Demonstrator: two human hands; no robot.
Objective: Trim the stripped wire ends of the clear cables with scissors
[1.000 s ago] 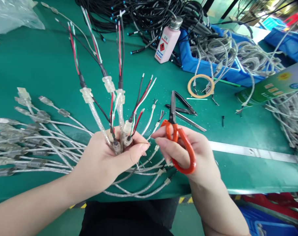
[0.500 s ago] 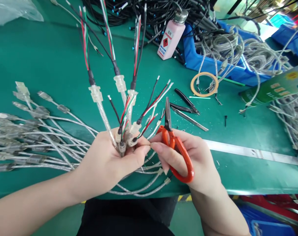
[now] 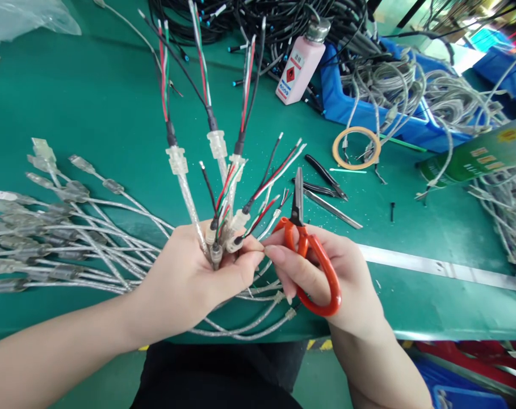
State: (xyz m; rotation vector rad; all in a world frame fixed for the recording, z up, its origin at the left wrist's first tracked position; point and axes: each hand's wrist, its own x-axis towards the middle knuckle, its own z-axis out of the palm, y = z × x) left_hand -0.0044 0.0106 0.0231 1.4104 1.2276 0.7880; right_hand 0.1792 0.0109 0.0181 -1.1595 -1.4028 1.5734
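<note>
My left hand (image 3: 189, 278) is closed round a bunch of clear-jacketed cables (image 3: 217, 170) that fan upward, their stripped ends showing red, green, white and black wires. My right hand (image 3: 326, 278) holds orange-handled scissors (image 3: 309, 255) with the blades pointing up and closed. Its thumb and forefinger pinch at a thin wire right beside my left thumb. Both hands hover over the near edge of the green table (image 3: 91, 102).
Many clear cables with USB plugs (image 3: 49, 227) lie spread at the left. Black pliers (image 3: 326, 179), a tape ring (image 3: 356, 147) and a pink bottle (image 3: 300, 62) lie beyond the hands. A blue bin (image 3: 368, 108) of grey cables and black cable coils (image 3: 261, 23) fill the back.
The cable bunch in my left hand has risen and shifted slightly right. My right hand with the scissors has moved in against my left thumb.
</note>
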